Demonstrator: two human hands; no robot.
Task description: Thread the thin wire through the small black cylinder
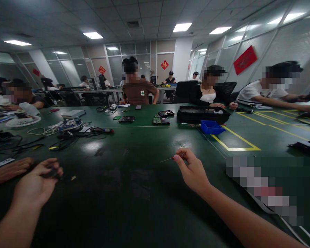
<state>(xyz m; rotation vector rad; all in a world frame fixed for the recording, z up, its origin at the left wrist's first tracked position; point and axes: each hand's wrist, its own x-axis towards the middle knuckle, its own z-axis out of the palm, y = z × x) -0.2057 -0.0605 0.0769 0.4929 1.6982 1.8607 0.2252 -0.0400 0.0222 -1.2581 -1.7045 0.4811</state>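
At the left of the head view, my left hand [36,182] is raised above the green table, its fingers curled around a small dark object [51,173]. Blur hides what kind of object it is. A small pale tip [73,178] shows just right of those fingers. My right hand [192,168], right of the middle, pinches a slim screwdriver [166,159]. Its thin metal shaft points left, and a bit of red shows at the fingertips. Bare tabletop lies between my two hands.
Another person's hand [12,170] rests beside my left one. Tangled cables [72,132] lie at left. Farther back are hard drives [161,120], a black tray [203,114] and a blue bin [212,127]. Several people sit around the green table [113,213].
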